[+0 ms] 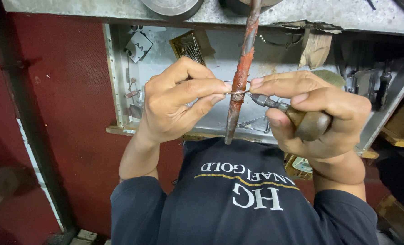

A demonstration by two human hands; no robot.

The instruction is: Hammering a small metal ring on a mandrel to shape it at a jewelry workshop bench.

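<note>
Over the open metal drawer [120, 129], I am pinching a thin wire ring [236, 92] in my left hand [174, 102] against a rust-red tapered mandrel [241, 72]. My right hand [320, 113] is gripping a wooden-handled graver [297, 119], pressing its tip at the ring.

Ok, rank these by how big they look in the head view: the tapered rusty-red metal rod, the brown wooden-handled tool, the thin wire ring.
1. Tapered rusty-red metal rod, longest by far.
2. Brown wooden-handled tool, partly hidden in the right hand, so its full length is unsure.
3. Thin wire ring, pinched by the left hand.
</note>
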